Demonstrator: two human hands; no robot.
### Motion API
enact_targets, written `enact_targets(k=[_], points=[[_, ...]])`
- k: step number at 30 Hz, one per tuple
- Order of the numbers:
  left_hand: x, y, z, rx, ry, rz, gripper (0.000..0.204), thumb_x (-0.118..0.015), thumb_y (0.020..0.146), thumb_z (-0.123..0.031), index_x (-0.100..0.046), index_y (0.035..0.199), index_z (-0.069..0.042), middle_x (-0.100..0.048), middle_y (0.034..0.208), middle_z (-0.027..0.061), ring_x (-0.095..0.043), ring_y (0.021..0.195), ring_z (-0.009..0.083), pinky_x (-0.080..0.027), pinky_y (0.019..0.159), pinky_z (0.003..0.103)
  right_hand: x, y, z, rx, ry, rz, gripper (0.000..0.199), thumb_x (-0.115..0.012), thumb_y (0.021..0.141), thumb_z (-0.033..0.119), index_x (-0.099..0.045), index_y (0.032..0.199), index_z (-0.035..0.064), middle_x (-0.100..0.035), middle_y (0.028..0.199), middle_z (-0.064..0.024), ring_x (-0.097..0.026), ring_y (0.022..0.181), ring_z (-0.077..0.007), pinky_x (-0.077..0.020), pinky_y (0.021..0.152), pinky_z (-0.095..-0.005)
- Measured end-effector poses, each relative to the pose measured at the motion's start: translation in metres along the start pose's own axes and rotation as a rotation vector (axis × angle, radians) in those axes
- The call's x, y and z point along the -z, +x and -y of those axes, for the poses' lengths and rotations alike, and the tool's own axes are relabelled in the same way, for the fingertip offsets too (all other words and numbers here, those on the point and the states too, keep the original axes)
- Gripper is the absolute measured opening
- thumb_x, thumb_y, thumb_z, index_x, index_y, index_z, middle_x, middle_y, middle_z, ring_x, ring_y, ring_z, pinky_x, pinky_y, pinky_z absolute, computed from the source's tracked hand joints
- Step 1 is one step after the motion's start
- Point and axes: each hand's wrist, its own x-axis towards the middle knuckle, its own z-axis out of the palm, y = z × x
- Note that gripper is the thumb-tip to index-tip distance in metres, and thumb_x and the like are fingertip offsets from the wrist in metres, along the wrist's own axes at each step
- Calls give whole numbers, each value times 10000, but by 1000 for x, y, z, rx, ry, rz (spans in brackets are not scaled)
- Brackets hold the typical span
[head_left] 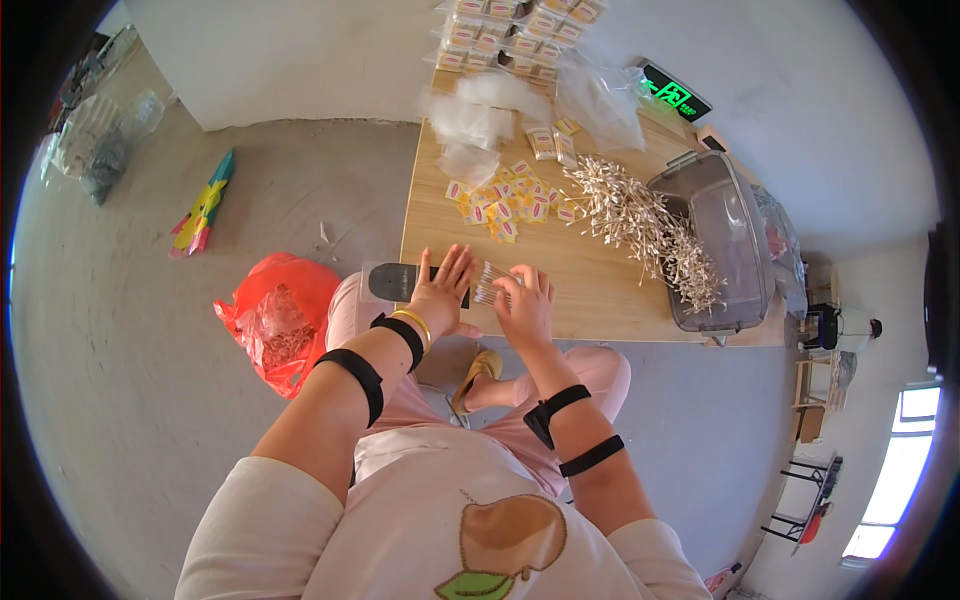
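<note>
My left hand point(440, 292) lies with fingers stretched over a flat black plate point(392, 282) at the near left edge of the table. Clear plastic shows at the plate's left end. Just to the right, a small row of cotton swabs point(487, 284) sits between my hands. The curled fingers of my right hand point(528, 308) close on the right ends of these swabs. Beyond the hands lie scattered small yellow-and-white cards point(505, 203). A large loose heap of cotton swabs point(640, 218) spreads across the table's right side.
A grey translucent bin point(745, 235) lies tipped at the right, its opening toward the heap. Clear plastic bags point(470, 122) and stacked packs point(487, 38) occupy the far end of the wooden table point(590, 305). On the floor at left sits a red plastic bag point(300, 270).
</note>
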Motion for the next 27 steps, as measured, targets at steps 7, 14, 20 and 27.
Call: enact_targets(k=[7,14,20,27], points=[[-1,-1,0,4,7,-4,1279,-466,786,-883,8,1615,-32,100,1695,145,128,1561,305,83,1171,676,0,1,-1,-12,-3,51,178,-666,799,116,-743,958,143,-577,1175,-79,-513,1168,-320,-397,1007,-483],[2,-2,0,4,4,-1,1275,-473,785,-880,-4,1616,-33,96,1696,143,126,1562,302,80,1177,668,-4,7,-8,-18,-22,1,194,-660,804,107,-748,972,150,-577,1165,-70,-513,1171,-309,-393,1014,-479],[3,-3,0,6,1,-1,1275,-470,784,-882,-7,1616,-33,90,1696,143,121,1562,302,78,1178,667,-1,7,-6,-26,-45,58,202,-662,802,102,-744,981,149,-575,1171,-62,-513,1173,-306,-395,1012,-479],[1,-3,0,0,-3,-18,1301,-483,764,-890,-13,1615,-26,70,1696,157,106,1565,303,65,1189,650,-5,11,-11,-15,-58,19,198,-655,806,89,-734,979,149,-569,1178,-56,-522,1162,-304,-405,994,-482]])
